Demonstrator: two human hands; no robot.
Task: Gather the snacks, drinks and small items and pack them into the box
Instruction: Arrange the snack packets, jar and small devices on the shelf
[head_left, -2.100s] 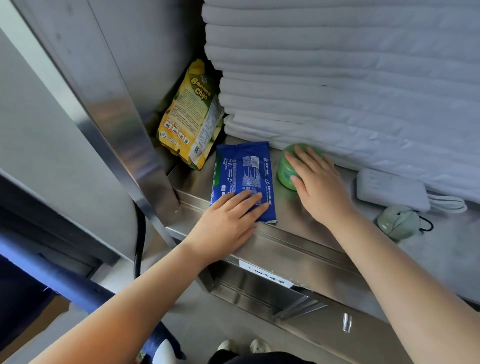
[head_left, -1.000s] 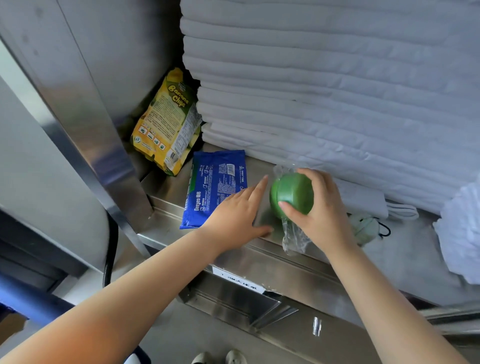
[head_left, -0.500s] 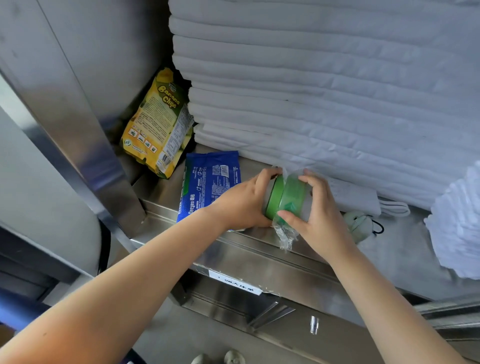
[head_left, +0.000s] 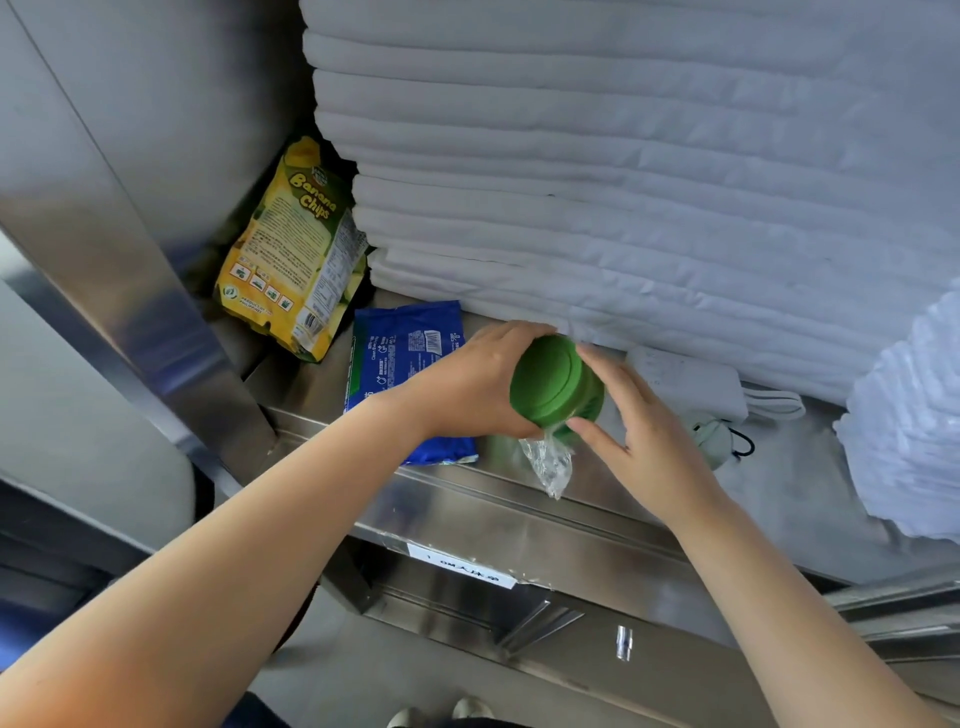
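You have bright, soft, even light, which washes the stack of folded white cloths (head_left: 623, 182) nearly flat and leaves a dark shadow in the gap at its lower left corner. Left of the stack the brushed steel post (head_left: 156, 291) carries a pale sheen and leans with the wide lens; just below the stack the round green plastic jar (head_left: 550, 379) looks slightly soft.

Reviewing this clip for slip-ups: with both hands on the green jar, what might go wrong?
The clear wrap dangling under the green jar may slip off or snag on the ledge. The blue packet lies at the ledge's edge, close under the left hand; a brush might knock it off.
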